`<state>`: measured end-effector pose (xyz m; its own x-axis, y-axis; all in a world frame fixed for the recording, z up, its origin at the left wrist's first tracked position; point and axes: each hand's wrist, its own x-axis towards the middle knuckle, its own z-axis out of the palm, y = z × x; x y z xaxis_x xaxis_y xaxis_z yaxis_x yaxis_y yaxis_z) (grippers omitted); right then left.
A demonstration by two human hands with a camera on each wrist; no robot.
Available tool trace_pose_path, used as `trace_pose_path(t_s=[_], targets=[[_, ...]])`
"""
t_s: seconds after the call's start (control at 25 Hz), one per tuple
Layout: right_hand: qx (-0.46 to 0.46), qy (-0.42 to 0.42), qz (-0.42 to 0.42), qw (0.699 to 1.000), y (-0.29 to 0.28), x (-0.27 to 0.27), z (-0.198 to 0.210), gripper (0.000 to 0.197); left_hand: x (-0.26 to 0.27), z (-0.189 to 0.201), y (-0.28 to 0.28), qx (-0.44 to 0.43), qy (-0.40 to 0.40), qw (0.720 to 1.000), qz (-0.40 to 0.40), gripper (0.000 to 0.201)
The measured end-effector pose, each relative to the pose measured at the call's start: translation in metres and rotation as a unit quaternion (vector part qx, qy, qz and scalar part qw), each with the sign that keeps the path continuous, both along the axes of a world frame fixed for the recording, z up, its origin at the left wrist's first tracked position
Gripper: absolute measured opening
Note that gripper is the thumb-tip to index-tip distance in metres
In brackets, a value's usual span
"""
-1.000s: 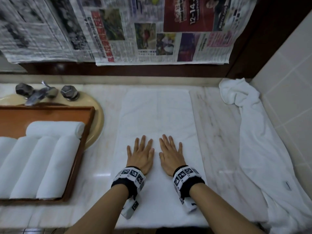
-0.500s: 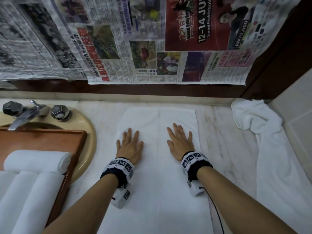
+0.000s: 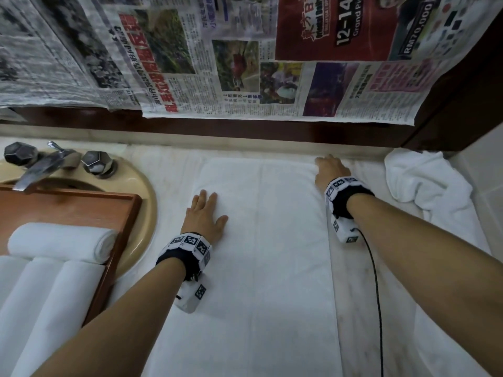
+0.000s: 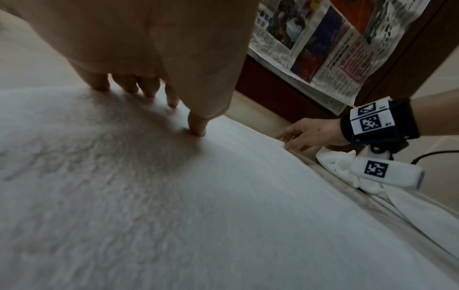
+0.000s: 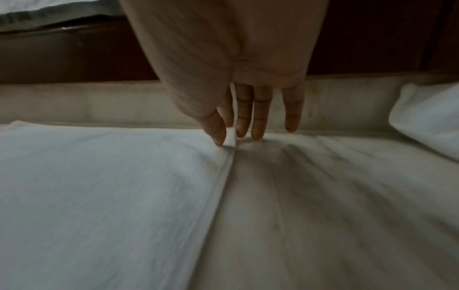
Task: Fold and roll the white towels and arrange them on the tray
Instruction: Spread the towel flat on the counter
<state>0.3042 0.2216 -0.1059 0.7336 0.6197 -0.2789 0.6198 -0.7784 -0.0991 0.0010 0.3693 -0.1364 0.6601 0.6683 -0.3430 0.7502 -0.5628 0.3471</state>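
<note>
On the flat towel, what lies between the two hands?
Only bare cloth: in the head view the flat towel runs uninterrupted from the left hand to the right hand at its far right corner.

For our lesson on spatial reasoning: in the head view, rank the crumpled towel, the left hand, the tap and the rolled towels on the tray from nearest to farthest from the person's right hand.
1. Crumpled towel, just to the right of the right hand.
2. Left hand, on the flat towel's left part.
3. Tap, far left over the basin.
4. Rolled towels, on the tray, lower left.
</note>
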Motion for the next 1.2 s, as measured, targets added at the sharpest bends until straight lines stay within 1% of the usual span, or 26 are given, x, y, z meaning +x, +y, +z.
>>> trace_pose_path(t_s=[0.08,0.2,0.28,0.32,0.36,0.4,0.44,0.48,0.52,0.56,0.6,0.64,0.68,0.72,0.76,0.8,0.96,1.04,1.12,1.2], targets=[[0.005,-0.007,0.001,1.0,0.003,0.005,0.011,0.032,0.0,-0.001,0.001,-0.005,0.008,1.0,0.0,0.07],[0.044,0.001,0.004,0.999,0.004,-0.001,0.028,0.022,0.002,-0.002,0.001,-0.005,0.008,1.0,-0.002,0.07],[0.074,0.042,0.011,0.996,0.006,-0.014,0.042,0.014,0.003,-0.001,0.002,-0.01,0.02,1.0,-0.002,0.07],[0.099,0.088,0.005,0.991,0.01,-0.024,0.049,0.012,0.003,0.001,0.001,-0.013,0.029,0.999,-0.002,0.07],[0.138,0.157,-0.018,0.978,0.013,-0.034,0.059,0.012,0.004,0.006,-0.001,-0.013,0.03,0.999,-0.005,0.071],[0.183,0.238,-0.05,0.953,0.018,-0.046,0.069,0.015,0.006,0.014,-0.007,-0.014,0.015,1.0,-0.01,0.069],[0.219,0.312,-0.078,0.921,0.023,-0.057,0.08,0.02,0.01,0.022,-0.018,-0.018,-0.02,1.0,-0.015,0.066],[0.246,0.368,-0.09,0.892,0.028,-0.066,0.09,0.022,0.013,0.033,-0.031,-0.033,-0.07,0.997,-0.015,0.06],[0.264,0.405,-0.092,0.871,0.034,-0.073,0.099,0.02,0.017,0.043,-0.048,-0.076,-0.115,0.99,-0.008,0.053],[0.277,0.426,-0.092,0.856,0.039,-0.078,0.105,0.015,0.022,0.053,-0.065,-0.142,-0.144,0.979,-0.001,0.053],[0.288,0.439,-0.095,0.845,0.043,-0.083,0.111,0.01,0.025,0.059,-0.082,-0.212,-0.151,0.965,0.006,0.056],[0.3,0.448,-0.106,0.836,0.047,-0.087,0.116,0.007,0.028,0.063,-0.096,-0.274,-0.147,0.95,0.016,0.053],[0.309,0.452,-0.121,0.828,0.05,-0.089,0.119,0.005,0.029,0.065,-0.105,-0.32,-0.145,0.936,0.025,0.046],[0.316,0.455,-0.135,0.822,0.052,-0.09,0.12,0.004,0.028,0.064,-0.11,-0.347,-0.148,0.926,0.029,0.038],[0.317,0.452,-0.145,0.821,0.052,-0.091,0.122,0.005,0.027,0.064,-0.111,-0.362,-0.153,0.919,0.031,0.034],[0.312,0.444,-0.151,0.826,0.052,-0.091,0.123,0.007,0.025,0.065,-0.11,-0.372,-0.162,0.913,0.035,0.033],[0.285,0.364,-0.153,0.873,0.053,-0.093,0.118,0.01,0.013,0.089,-0.086,-0.421,-0.224,0.877,0.058,0.034],[0.285,0.315,-0.137,0.895,0.06,-0.096,0.114,0.013,0.005,0.106,-0.07,-0.442,-0.246,0.86,0.066,0.028],[0.284,0.269,-0.116,0.913,0.069,-0.1,0.112,0.015,-0.006,0.115,-0.053,-0.442,-0.263,0.854,0.079,0.025],[0.27,0.231,-0.074,0.932,0.08,-0.106,0.113,0.013,-0.02,0.113,-0.037,-0.429,-0.276,0.853,0.108,0.029]])
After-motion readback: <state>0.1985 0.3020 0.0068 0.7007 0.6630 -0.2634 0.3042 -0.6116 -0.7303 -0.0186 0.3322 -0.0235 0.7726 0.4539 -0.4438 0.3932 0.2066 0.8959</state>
